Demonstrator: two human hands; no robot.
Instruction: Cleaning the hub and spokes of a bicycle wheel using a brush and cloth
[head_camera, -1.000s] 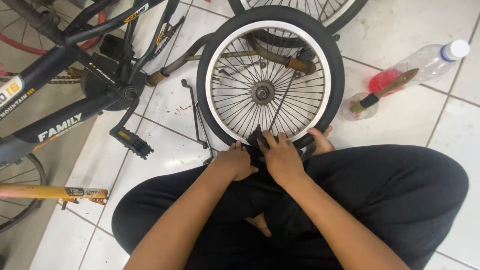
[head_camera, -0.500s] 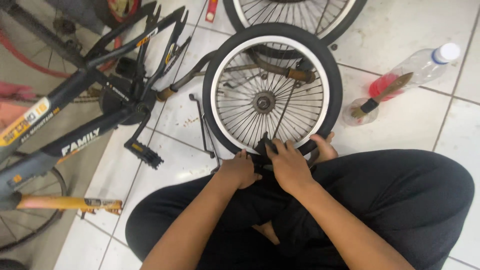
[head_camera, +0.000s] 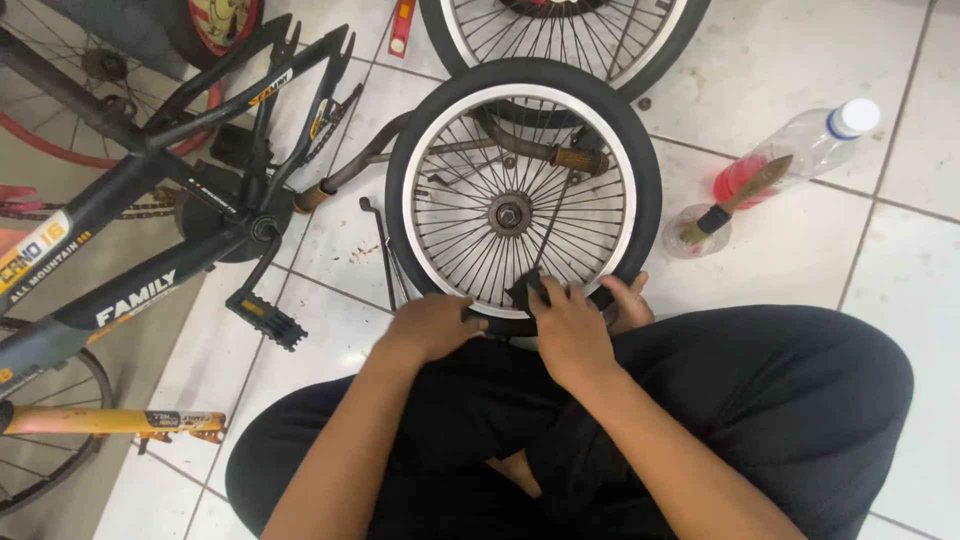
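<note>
A small bicycle wheel (head_camera: 520, 205) with a black tyre, silver rim and thin spokes lies flat on the white tile floor, its near edge against my crossed legs. My left hand (head_camera: 432, 325) grips the near part of the tyre. My right hand (head_camera: 570, 330) presses a black piece (head_camera: 527, 290), apparently rubber, onto the rim at the near edge; its fingers are curled over it. I cannot tell whether that piece is a tyre flap or a separate tool.
A black bicycle frame (head_camera: 150, 250) with a pedal (head_camera: 265, 320) lies at left. A second wheel (head_camera: 560, 30) sits at the top. A plastic bottle with red liquid (head_camera: 795, 150) and a brush in a cut cup (head_camera: 700, 228) stand at right. Thin metal levers (head_camera: 385, 255) lie beside the wheel.
The view has shifted slightly. My hands have stayed on the near edge of the tyre, the right one moving a little over the rim.
</note>
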